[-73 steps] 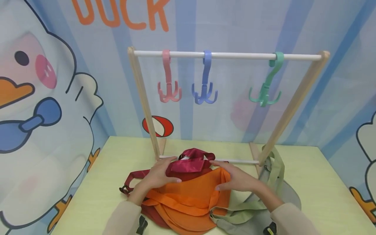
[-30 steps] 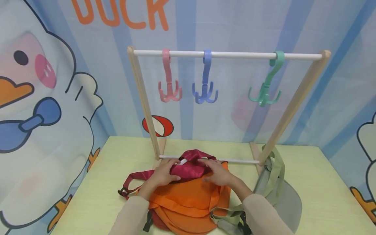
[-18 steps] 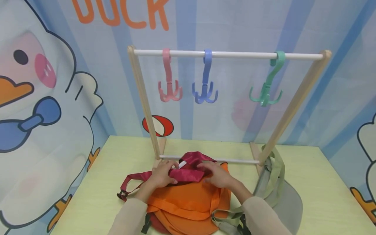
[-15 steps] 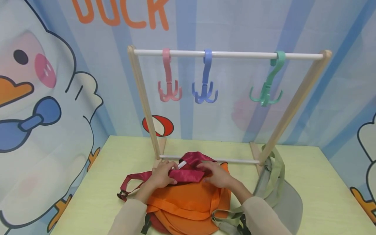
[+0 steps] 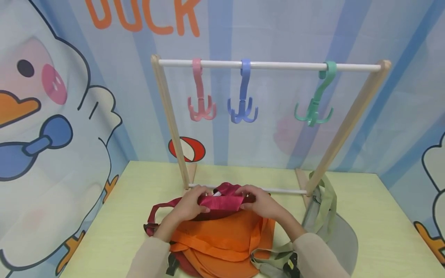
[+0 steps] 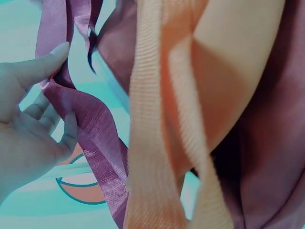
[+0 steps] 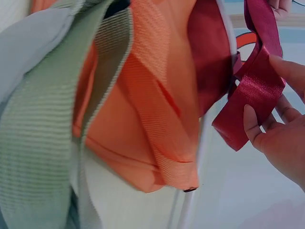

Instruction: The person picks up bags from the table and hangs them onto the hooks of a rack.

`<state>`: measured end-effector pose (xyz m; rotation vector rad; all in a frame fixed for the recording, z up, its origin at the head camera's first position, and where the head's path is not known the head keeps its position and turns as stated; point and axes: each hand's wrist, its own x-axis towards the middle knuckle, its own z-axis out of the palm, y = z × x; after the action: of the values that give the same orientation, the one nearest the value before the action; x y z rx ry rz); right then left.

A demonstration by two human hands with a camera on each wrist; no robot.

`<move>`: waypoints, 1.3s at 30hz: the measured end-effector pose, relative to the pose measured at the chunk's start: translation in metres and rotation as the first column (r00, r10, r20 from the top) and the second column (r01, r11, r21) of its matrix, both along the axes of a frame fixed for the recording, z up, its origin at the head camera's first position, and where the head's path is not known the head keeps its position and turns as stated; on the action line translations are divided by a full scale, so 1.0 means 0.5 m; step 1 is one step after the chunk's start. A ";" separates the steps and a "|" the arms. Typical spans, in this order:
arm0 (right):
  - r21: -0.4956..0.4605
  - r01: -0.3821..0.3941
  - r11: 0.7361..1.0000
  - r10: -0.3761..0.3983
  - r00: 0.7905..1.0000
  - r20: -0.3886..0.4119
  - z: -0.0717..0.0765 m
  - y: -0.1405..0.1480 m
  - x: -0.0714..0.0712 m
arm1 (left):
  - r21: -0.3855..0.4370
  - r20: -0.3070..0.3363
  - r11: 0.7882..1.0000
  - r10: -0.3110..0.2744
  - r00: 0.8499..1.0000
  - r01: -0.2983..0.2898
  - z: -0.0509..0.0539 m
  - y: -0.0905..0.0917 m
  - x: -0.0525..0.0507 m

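Note:
Both hands hold a shiny dark red strap (image 5: pixel 224 202) in front of the rack. My left hand (image 5: pixel 189 204) pinches its left part between thumb and fingers, and the left wrist view shows the strap (image 6: pixel 90 117) running through them. My right hand (image 5: pixel 262 202) grips the right part; in the right wrist view the strap (image 7: pixel 262 90) lies between its thumb and fingers. The strap belongs to a dark red bag (image 7: pixel 209 57), mostly hidden under an orange bag (image 5: pixel 222 229) with orange straps. A black buckle (image 5: pixel 151 227) sits on the red webbing at left.
A grey bag (image 5: pixel 342 241) with pale green straps (image 5: pixel 326 208) leans by the rack's right leg. Pink (image 5: pixel 201 108), blue (image 5: pixel 242 110) and green (image 5: pixel 313 112) hooks hang from the rack's white top bar (image 5: pixel 285 65). A white lower bar (image 5: pixel 285 191) crosses behind the bags.
My hands moved inward from the sides of the pile onto the dark red strap. The strap is now held taut between them, slightly raised, and the right fingers have closed on it.

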<state>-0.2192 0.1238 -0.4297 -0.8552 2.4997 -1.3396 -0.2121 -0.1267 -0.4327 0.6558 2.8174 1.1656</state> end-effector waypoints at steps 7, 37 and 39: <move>-0.038 0.005 0.999 -0.004 1.000 0.019 0.019 0.007 -0.002 | 0.045 0.022 0.999 -0.021 1.000 0.020 0.028 0.003 0.005; 0.057 -0.029 0.998 0.029 1.000 -0.006 0.068 -0.004 -0.027 | 0.050 -0.011 0.999 0.016 1.000 -0.015 0.106 -0.013 0.004; 0.052 -0.037 0.998 0.037 0.999 -0.001 0.067 -0.004 -0.028 | 0.057 -0.012 0.998 0.007 1.000 -0.006 0.106 -0.017 0.003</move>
<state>-0.2333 0.1217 -0.3961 -0.8878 2.4955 -1.2575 -0.2109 -0.1350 -0.3795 0.6601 2.8074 1.2519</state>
